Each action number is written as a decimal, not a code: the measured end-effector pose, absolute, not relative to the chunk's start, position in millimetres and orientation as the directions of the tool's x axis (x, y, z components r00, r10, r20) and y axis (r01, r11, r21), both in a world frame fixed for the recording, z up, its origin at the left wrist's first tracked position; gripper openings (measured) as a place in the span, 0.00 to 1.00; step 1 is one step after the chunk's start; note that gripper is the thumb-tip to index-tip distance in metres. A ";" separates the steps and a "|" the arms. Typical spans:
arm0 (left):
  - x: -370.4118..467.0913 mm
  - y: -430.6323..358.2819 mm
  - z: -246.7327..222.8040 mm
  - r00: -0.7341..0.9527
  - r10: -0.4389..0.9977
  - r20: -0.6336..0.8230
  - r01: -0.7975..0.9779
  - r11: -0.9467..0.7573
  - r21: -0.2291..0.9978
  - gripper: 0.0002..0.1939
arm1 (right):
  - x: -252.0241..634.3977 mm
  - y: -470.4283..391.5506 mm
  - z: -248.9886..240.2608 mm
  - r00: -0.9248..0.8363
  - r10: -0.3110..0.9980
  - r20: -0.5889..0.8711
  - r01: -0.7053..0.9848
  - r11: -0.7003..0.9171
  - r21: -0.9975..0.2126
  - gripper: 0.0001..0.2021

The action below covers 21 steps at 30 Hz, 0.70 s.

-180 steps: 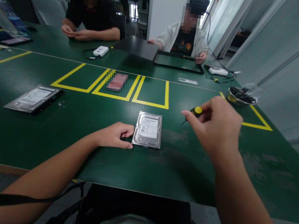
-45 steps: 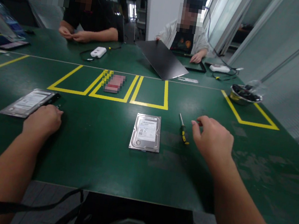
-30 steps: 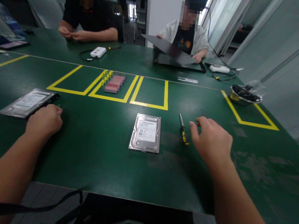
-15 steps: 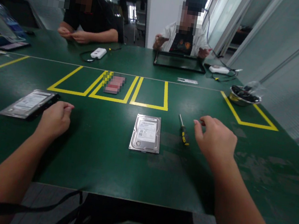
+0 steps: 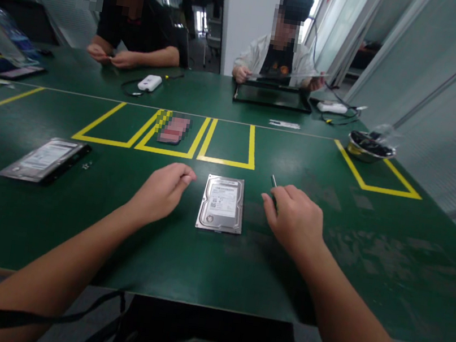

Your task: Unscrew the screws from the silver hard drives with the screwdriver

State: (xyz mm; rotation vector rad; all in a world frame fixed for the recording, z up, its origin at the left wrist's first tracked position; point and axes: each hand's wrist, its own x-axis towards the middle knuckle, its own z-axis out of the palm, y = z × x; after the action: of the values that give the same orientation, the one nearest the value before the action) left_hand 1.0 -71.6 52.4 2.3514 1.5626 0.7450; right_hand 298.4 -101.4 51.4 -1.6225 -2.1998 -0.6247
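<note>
A silver hard drive with a white label lies flat in front of me. Just left of it is my left hand, its thumb and fingers pinched together; whatever is between them, if anything, is too small to make out. On the drive's right, my right hand is curled over a screwdriver, fingers and thumb around its handle. Only the metal shaft sticks out beyond the fingers. A second hard drive sits at the left with a dark bracket along its side, and a few tiny metal pieces lie beside it.
Yellow tape outlines mark the green table. A blurred reddish item lies within one. Far right is a metal bowl of dark parts. Across the table sit two people, one holding a clear sheet above a black frame.
My left hand has moved right, from the left drive to beside the middle one, uncovering the tiny pieces. My right hand has shifted left onto the screwdriver. One person's sheet has lowered.
</note>
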 end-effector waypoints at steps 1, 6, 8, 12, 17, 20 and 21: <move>11.8 -71.4 53.4 0.335 0.894 0.297 0.765 -0.442 0.468 0.14 | 294.9 -102.3 49.6 -0.325 0.791 0.518 0.945 0.292 0.147 0.13; 52.6 -67.1 52.5 0.405 0.877 0.259 0.557 -0.461 0.691 0.12 | 281.9 -106.0 44.1 -0.429 0.726 0.538 0.892 0.436 0.122 0.14; 63.1 -66.1 50.7 0.397 0.896 0.197 0.433 -0.372 0.821 0.10 | 279.8 -107.5 43.5 -0.453 0.712 0.536 0.870 0.484 0.094 0.14; 77.4 -68.5 46.9 0.423 0.906 0.019 0.103 -0.069 0.992 0.10 | 277.1 -109.8 41.6 -0.494 0.676 0.548 0.817 0.576 0.026 0.14; 84.5 -74.4 43.2 0.466 0.882 -0.070 -0.127 0.145 0.981 0.11 | 269.4 -111.6 37.0 -0.535 0.586 0.608 0.724 0.689 -0.026 0.11; 84.9 -76.3 41.4 0.462 0.882 -0.096 -0.162 0.190 0.968 0.11 | 264.5 -111.5 34.5 -0.518 0.579 0.630 0.702 0.708 -0.074 0.10; 84.8 -76.6 40.7 0.461 0.882 -0.100 -0.169 0.197 0.966 0.11 | 263.2 -111.2 33.8 -0.507 0.581 0.636 0.699 0.710 -0.090 0.11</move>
State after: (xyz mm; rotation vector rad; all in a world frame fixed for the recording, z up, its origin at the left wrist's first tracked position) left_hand 84.8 -76.6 40.7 1.1315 0.7883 0.8535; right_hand 263.2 -111.2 33.8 -0.9689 -2.2585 -0.2336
